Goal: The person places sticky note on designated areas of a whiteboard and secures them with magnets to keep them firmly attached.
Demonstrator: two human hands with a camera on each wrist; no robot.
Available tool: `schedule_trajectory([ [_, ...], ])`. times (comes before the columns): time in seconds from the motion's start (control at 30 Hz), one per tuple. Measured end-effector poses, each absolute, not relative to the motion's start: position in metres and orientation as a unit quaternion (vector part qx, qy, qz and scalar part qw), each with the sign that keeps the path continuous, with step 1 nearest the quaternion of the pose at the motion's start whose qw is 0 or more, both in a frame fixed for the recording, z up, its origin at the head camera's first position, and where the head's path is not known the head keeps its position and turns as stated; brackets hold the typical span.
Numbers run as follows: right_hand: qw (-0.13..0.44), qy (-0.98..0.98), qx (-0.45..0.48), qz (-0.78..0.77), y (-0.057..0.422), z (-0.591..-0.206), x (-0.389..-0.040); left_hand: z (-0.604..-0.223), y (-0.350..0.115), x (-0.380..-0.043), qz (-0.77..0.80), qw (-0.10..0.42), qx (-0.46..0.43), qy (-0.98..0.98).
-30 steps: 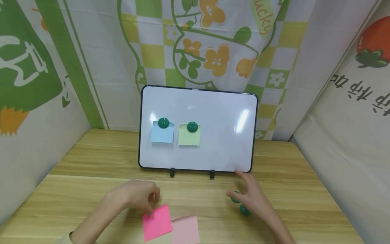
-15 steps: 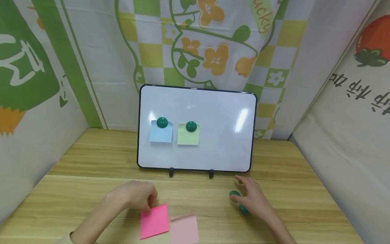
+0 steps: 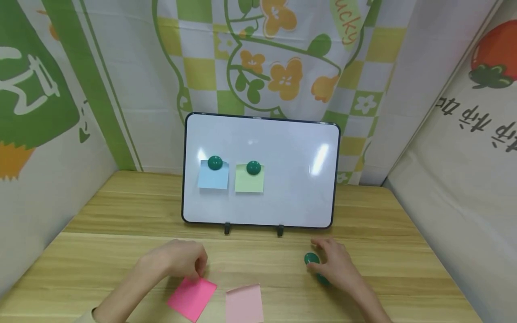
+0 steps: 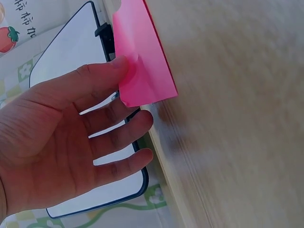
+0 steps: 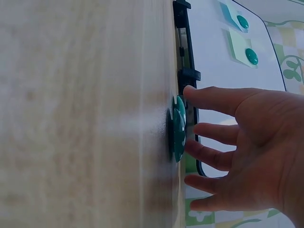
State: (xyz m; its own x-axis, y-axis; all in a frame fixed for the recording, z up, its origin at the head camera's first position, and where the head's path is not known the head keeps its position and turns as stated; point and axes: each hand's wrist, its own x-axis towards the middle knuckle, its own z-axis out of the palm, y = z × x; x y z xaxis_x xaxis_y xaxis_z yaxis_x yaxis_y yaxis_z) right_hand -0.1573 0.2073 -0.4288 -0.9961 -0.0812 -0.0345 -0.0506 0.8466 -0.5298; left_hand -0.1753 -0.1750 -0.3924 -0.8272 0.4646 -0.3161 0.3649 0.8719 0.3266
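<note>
My left hand [image 3: 179,260] pinches a bright pink sticky note [image 3: 193,298] by its corner between thumb and index finger, just above the table; the left wrist view shows the thumb on the note [image 4: 145,61] and the other fingers spread apart. On the right, my right hand [image 3: 337,264] hovers with parted fingers at two green round magnets [image 3: 311,258], partly covering the nearer one. In the right wrist view its fingertips stand right beside the magnets [image 5: 179,128]. A pale pink sticky note [image 3: 244,305] lies on the table between the hands.
A whiteboard [image 3: 299,188] stands on small black feet [image 3: 280,230] at the back of the wooden table [image 3: 133,211]. It bears a blue note [image 3: 213,179] and a green note [image 3: 249,183], each under a green magnet. Printed curtains [image 3: 133,54] enclose the table.
The bright pink note has turned and shifted left in my left hand's pinch. My right hand has drawn slightly nearer the body, its fingers closing in over the magnets.
</note>
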Motion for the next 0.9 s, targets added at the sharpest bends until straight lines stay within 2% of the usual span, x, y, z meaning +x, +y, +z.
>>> schedule_trajectory([
  [0.9, 0.03, 0.974, -0.045, -0.22, 0.2026, -0.4299, -0.1603, -0.3951, -0.1775, -0.1775, 0.136, 0.2, 0.222, 0.945],
])
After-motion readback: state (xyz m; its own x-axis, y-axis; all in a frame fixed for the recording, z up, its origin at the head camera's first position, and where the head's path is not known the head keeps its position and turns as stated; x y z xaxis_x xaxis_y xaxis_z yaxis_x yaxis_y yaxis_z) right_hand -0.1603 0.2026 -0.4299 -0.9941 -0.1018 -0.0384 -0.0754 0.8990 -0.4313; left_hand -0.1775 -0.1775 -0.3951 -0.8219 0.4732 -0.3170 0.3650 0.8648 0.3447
